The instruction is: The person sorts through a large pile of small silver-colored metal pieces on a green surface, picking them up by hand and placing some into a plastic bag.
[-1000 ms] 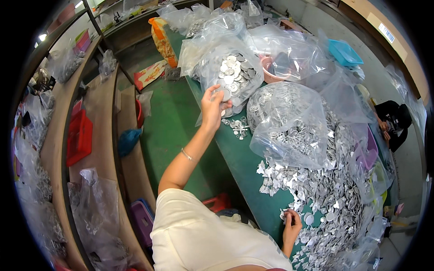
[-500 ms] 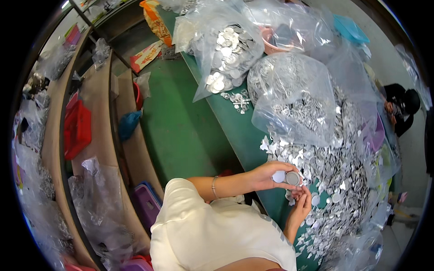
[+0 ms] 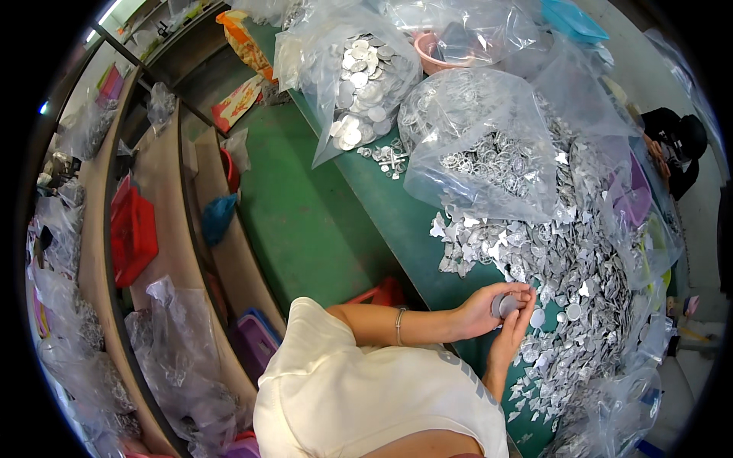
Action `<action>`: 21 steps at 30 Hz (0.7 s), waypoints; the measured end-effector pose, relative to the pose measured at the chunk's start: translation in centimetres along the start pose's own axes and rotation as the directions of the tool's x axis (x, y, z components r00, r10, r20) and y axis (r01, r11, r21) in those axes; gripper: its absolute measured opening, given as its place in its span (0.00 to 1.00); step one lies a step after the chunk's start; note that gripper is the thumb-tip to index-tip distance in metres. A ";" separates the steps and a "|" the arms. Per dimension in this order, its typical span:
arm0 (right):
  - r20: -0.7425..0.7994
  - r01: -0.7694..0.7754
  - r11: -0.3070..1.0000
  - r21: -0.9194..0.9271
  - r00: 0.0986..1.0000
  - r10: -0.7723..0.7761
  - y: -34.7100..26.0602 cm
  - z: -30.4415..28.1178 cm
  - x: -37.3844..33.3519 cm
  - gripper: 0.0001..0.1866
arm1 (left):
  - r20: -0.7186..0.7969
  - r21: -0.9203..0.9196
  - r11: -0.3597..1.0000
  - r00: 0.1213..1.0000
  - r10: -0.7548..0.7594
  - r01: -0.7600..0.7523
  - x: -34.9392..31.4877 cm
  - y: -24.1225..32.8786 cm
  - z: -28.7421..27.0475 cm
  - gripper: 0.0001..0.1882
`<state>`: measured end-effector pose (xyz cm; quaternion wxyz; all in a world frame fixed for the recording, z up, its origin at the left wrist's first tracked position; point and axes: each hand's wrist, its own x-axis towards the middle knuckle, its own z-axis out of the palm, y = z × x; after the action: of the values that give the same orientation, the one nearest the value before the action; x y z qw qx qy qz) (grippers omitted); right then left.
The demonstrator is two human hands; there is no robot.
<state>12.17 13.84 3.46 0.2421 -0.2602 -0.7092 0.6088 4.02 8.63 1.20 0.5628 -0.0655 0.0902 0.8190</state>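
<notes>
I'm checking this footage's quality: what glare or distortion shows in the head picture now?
Head view: the shelf bows strongly; head view: glints on the large bag and metal pieces; head view: the discs in the left hand show fairly clear outlines.

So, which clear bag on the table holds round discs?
The left bag, discs inside, beside the pink bowl; the larger bag in front of that bowl holds ring-like pieces.

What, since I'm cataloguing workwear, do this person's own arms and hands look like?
The left hand and right hand are both ungloved, the visible forearms bare. A short cream sleeve covers the upper left arm, part of a cream top with greyish markings toward its right side. A thin, silvery bangle circles the left forearm; none shows on the right.
</notes>
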 end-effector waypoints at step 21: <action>-0.199 -0.060 0.744 0.666 0.946 0.254 1.5 -4.0 0.7 0.16 | 0.073 0.743 0.561 0.877 0.474 -0.365 -4.4 3.6 1.0 0.16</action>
<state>14.39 17.49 2.55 0.3615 -0.3016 -0.3870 0.7928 2.27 3.60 3.39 0.3209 0.1356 0.4636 0.8147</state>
